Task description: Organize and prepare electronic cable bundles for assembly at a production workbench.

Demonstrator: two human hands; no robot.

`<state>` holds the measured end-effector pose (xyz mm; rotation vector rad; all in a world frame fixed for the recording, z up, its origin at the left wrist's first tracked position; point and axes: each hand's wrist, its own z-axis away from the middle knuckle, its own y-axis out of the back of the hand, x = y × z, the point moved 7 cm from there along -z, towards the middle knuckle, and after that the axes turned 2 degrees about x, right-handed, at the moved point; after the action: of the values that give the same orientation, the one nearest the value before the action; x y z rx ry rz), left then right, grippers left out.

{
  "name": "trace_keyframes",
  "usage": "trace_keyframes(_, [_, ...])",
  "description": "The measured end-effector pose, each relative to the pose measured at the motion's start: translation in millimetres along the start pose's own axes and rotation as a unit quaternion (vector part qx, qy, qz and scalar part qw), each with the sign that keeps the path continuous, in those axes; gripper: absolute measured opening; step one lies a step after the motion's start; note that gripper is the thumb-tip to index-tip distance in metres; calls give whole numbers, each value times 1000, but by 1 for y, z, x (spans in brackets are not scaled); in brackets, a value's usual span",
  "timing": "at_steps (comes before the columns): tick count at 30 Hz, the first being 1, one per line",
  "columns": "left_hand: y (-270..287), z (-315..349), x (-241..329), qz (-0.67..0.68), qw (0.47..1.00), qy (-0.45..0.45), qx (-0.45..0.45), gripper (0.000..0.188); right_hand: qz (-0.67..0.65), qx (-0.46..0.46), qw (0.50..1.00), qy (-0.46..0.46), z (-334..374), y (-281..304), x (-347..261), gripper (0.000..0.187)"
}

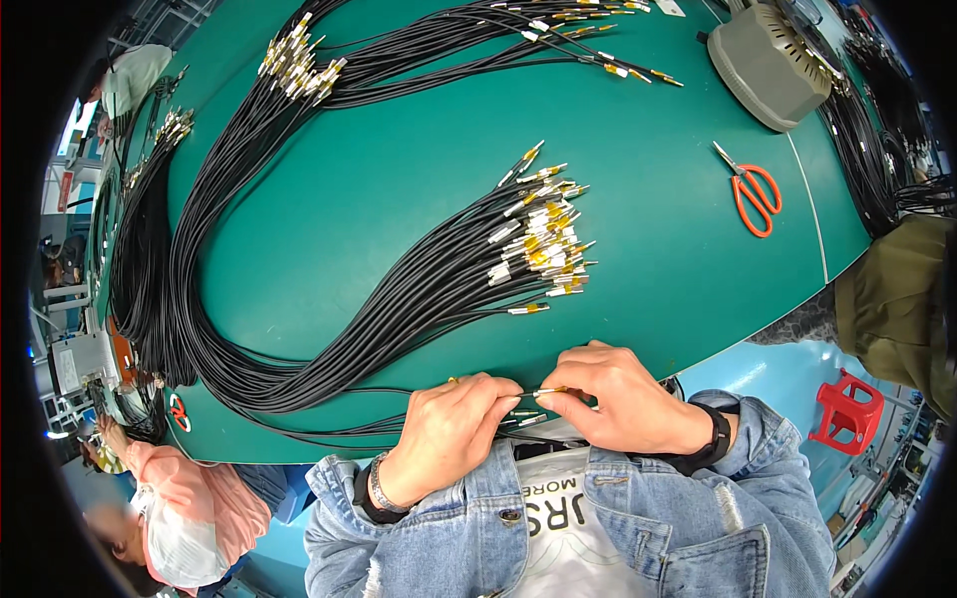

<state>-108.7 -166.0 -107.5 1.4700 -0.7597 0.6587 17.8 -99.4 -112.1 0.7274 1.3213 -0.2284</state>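
At the near edge of the green table, my left hand (pixel 449 429) is closed on a thin black cable, thumb and fingers pinched together. My right hand (pixel 618 401) pinches the same cable's end (pixel 532 395), and a narrow stretch of it shows between the fingertips. The small part under my right fingers is mostly hidden. A few more cable ends (pixel 523 419) lie just below my hands. Beyond them, a thick bundle of black cables (pixel 269 384) curves round in a U. Its near branch ends in white and yellow labelled tips with thin metal pins (pixel 546 239).
Orange-handled scissors (pixel 756 199) lie at the right, below a grey machine (pixel 770 65). More cables (pixel 145 259) hang at the left edge. A co-worker in pink and white (pixel 204 508) sits at lower left; a red stool (pixel 845 412) stands on the floor at right.
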Motion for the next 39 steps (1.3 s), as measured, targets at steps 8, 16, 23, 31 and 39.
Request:
trace_keyframes(8, [6, 2, 4, -13, 999, -29, -44, 10, -48, -47, 997, -38, 1, -8, 2, 8])
trace_keyframes(16, [1, 1, -1, 8, 999, -8, -40, 7, -25, -29, 999, -19, 1, -12, 6, 10])
trace_keyframes(23, [0, 2, -2, 4, 999, -1, -40, 7, -8, -26, 1000, 4, -1, -10, 3, 10])
trace_keyframes(31, [3, 7, -2, 1, 999, -12, -40, 7, -34, -39, 998, -27, 0, -11, 2, 8])
trace_keyframes(39, [4, 9, -3, 5, 998, -12, -60, 9, -26, -41, 999, -5, 1, -11, -1, 7])
